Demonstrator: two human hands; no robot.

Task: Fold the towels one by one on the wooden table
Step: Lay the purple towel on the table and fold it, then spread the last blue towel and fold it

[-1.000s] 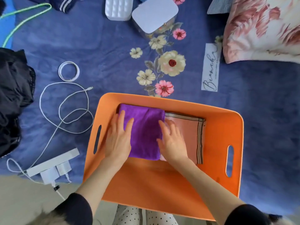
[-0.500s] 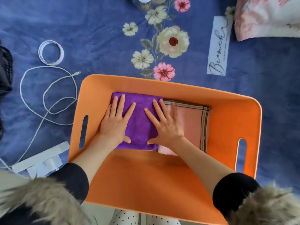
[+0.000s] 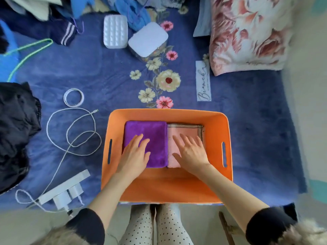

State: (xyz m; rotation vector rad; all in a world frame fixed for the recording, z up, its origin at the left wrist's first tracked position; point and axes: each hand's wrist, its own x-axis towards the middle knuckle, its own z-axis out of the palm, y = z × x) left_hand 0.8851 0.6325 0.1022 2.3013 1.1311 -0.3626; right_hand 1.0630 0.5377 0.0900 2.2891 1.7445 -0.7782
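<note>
Bedspread [image 3: 92, 71], blue with a flower print, is lying under everything, and an orange bin [image 3: 169, 188] is sitting on it close to the person. Inside the bin, against its far wall, two folded towels are lying flat, side by side with their edges touching. The purple towel [image 3: 152, 133] on the left is looking plush and evenly coloured; the pink towel [image 3: 184, 133] on the right is showing a dark striped border along its far and right edges. Each is a neat rectangle with its long axis running away from the person. The left hand [image 3: 134, 154] is resting flat on the purple towel, fingers straight and spread, gripping nothing. The right hand [image 3: 192, 152] is lying the same way on the pink towel, grip open
</note>
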